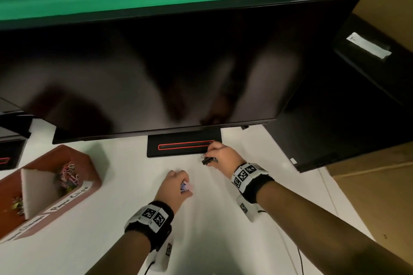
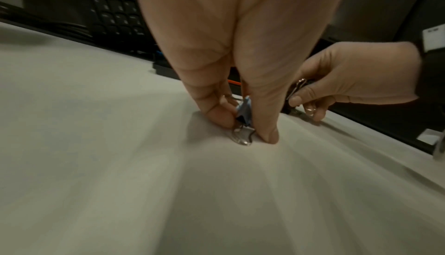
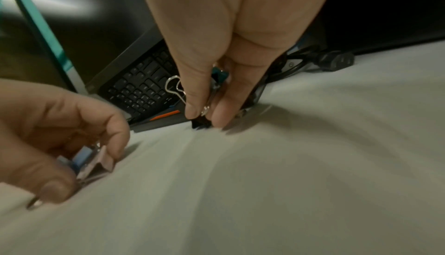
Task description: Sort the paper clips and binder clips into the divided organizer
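Note:
My left hand (image 1: 178,182) (image 2: 243,124) pinches a small bunch of binder clips (image 1: 186,187) (image 2: 243,114) (image 3: 94,162), blue and pink, against the white table. My right hand (image 1: 212,154) (image 3: 204,114) pinches black binder clips (image 1: 207,160) (image 3: 201,123) with silver wire handles, down on the table by the monitor foot. A teal clip (image 3: 220,73) shows deeper in the right palm. The brown divided organizer (image 1: 93,176) lies at the left, with colourful paper clips (image 1: 68,175) in its far compartment and some small clips (image 1: 16,204) in the near one.
A big dark monitor (image 1: 167,69) overhangs the table's back, its black foot (image 1: 185,146) with a red outline just left of my right hand. A black keyboard (image 3: 142,87) and a power plug (image 3: 337,60) lie under the monitor. A white divider (image 1: 36,190) splits the organizer.

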Available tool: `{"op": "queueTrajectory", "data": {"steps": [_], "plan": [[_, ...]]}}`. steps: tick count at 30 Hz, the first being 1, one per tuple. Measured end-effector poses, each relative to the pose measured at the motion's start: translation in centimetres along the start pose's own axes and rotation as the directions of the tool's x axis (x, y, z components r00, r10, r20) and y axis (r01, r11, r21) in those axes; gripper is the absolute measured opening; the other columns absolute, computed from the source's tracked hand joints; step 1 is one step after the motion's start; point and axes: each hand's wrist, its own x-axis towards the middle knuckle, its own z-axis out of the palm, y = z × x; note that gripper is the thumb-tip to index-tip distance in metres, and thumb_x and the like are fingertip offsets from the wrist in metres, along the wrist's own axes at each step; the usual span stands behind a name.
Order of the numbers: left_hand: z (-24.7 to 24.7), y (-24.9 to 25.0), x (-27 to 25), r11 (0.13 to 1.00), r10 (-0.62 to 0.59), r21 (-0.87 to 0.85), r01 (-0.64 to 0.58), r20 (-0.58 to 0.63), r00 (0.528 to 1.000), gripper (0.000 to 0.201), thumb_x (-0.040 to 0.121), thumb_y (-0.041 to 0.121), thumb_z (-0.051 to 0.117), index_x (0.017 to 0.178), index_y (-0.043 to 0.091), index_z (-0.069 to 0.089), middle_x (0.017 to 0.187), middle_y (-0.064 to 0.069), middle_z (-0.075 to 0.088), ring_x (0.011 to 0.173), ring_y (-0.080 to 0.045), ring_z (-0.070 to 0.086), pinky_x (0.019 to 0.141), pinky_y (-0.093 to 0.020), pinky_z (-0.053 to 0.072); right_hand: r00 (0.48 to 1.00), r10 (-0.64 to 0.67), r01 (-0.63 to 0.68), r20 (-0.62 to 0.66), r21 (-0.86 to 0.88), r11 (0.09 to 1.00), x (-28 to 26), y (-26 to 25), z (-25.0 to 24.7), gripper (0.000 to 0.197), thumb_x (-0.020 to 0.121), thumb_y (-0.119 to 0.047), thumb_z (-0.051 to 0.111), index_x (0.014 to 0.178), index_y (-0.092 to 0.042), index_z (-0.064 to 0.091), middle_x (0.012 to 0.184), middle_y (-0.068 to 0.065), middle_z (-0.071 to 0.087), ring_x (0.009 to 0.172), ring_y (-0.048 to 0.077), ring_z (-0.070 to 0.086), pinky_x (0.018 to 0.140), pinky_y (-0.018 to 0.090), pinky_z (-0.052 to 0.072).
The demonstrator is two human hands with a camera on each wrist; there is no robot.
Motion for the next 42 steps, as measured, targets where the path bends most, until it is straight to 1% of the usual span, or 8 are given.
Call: {"op": "queueTrajectory", "data": {"steps": [8,15,19,23,28,32,38,42], "plan": [[-1.0,-3.4,-2.0,0.998,-0.032,-0.05,0.03,-0.039,0.999,0.023,0.071,0.014,0.068,0.079,0.02,0.048,0.078,0.002,0.046,0.069,-0.015,0.048,0.058,-0.015,0.034,0.999,0.031,-0.03,0.027,-0.035,0.999,-1.2,-0.9,3.1,0.027,0.09,-0.013,0.056,0.116,-0.008,0.063,0.139,0.008,0.038,0.114,0.026,0.052,0.102,0.019,0.034],[-1.8,-5.4,-3.5,0.987,-0.07,-0.144,0.067,-0.013,0.997,0.024,0.069,0.012,0.07,0.077,0.022,0.05,0.076,0.001,0.051,0.064,-0.013,0.05,0.064,-0.022,0.044,0.996,0.068,-0.067,0.062,-0.021,0.998,-2.7,-1.6,3.9,0.03,0.089,-0.012,0.058,0.119,-0.009,0.062,0.126,0.009,0.05,0.112,0.025,0.053,0.101,0.021,0.038],[-3.1,-6.3,-4.9,0.952,-0.062,-0.299,0.061,0.005,0.998,0.02,0.07,0.009,0.073,0.073,0.02,0.056,0.07,-0.005,0.055,0.053,-0.012,0.051,0.055,-0.018,0.047,0.992,0.014,-0.022,0.122,0.07,0.997,-3.4,-3.8,4.0,0.03,0.086,-0.005,0.059,0.116,-0.007,0.064,0.121,0.011,0.054,0.107,0.026,0.055,0.089,0.021,0.045],[-5.9,-7.7,-7.1,0.912,-0.056,-0.409,0.022,-0.072,0.996,0.019,0.073,0.015,0.075,0.069,0.021,0.058,0.065,-0.001,0.054,0.053,-0.011,0.05,0.056,-0.02,0.046,0.988,-0.027,-0.02,0.154,0.297,0.955,-3.3,-7.9,4.3,0.025,0.083,-0.002,0.064,0.107,-0.004,0.068,0.115,0.015,0.055,0.098,0.035,0.06,0.077,0.039,0.058],[-11.5,-11.0,-11.5,0.852,-0.097,-0.523,-0.018,-0.191,0.977,0.019,0.076,0.017,0.073,0.07,0.017,0.056,0.06,-0.002,0.048,0.058,-0.012,0.045,0.061,-0.026,0.039,0.965,-0.229,0.18,0.128,0.314,0.932,-1.0,-15.6,4.6,0.027,0.081,0.005,0.062,0.105,-0.005,0.07,0.112,0.018,0.06,0.1,0.03,0.062,0.081,0.027,0.056],[-17.1,-14.6,-15.4,0.859,-0.201,-0.511,-0.02,-0.374,0.905,0.016,0.075,0.006,0.072,0.075,0.014,0.059,0.076,-0.005,0.065,0.065,-0.013,0.058,0.059,-0.015,0.043,0.937,-0.323,0.244,0.136,0.406,0.881,2.3,-23.3,5.8,0.027,0.08,0.005,0.065,0.105,-0.004,0.069,0.108,0.016,0.058,0.075,0.008,0.064,0.076,0.031,0.059],[-23.0,-22.0,-17.5,0.865,-0.398,-0.494,0.086,-0.572,0.717,0.014,0.076,0.013,0.072,0.076,0.012,0.058,0.074,-0.002,0.065,0.058,-0.003,0.058,0.052,-0.009,0.044,0.889,-0.439,0.376,0.134,0.337,0.863,7.8,-35.1,10.2,0.026,0.082,-0.017,0.069,0.108,-0.011,0.068,0.11,0.01,0.062,0.095,0.025,0.062,0.086,0.044,0.055],[-24.0,-23.6,-16.3,0.528,-0.52,-0.845,0.086,-0.242,0.819,0.043,0.09,0.049,0.044,0.1,0.011,0.058,0.098,-0.013,0.067,0.088,-0.026,0.066,0.082,-0.034,0.053,0.934,-0.323,0.262,0.153,0.321,0.91,9.8,-39.5,13.7,0.042,0.086,-0.026,0.063,0.126,-0.018,0.052,0.119,0.009,0.061,0.097,0.025,0.066,0.085,0.041,0.057]]}}
